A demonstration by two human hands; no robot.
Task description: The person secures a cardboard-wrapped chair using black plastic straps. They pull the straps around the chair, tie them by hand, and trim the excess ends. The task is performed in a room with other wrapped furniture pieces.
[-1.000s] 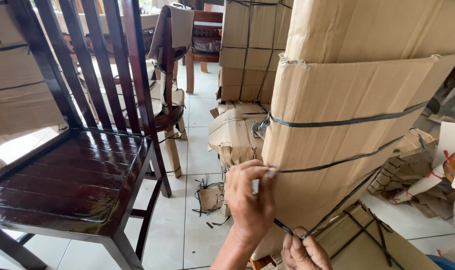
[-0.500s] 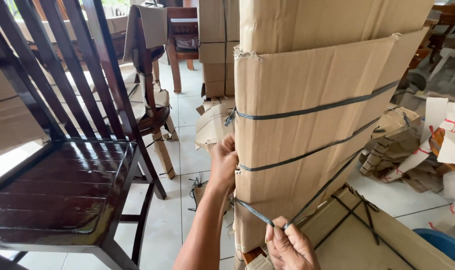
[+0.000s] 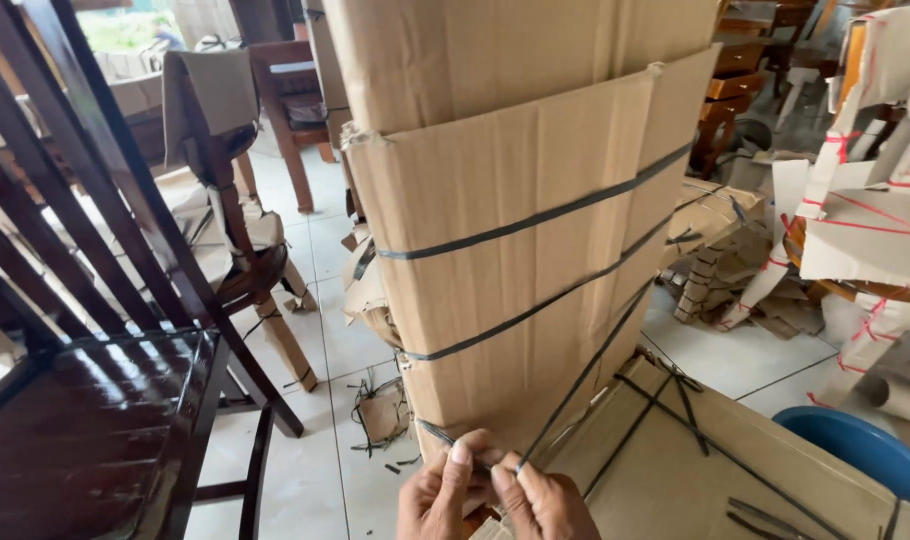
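Note:
A tall item wrapped in brown cardboard (image 3: 535, 250) stands in front of me, bound by dark plastic straps (image 3: 535, 215). At its lower edge, my left hand (image 3: 437, 495) and my right hand (image 3: 543, 500) meet side by side. Both pinch the lowest strap (image 3: 565, 405) where it reaches the bottom corner of the wrapping. My thumbs press together on the strap end. The lower parts of both hands are cut off by the frame edge.
A dark wooden chair (image 3: 85, 420) stands close on the left. More chairs (image 3: 275, 100) are behind it. Cardboard scraps (image 3: 380, 410) lie on the white tile floor. A flat strapped cardboard piece (image 3: 695, 460) lies at the right, by a blue tub (image 3: 855, 450) and red-taped wrapped furniture (image 3: 875, 220).
My left hand has dropped from the middle strap on the side of the wrapping down to the bottom, joining my right hand on the lowest strap. The view has shifted lower and closer.

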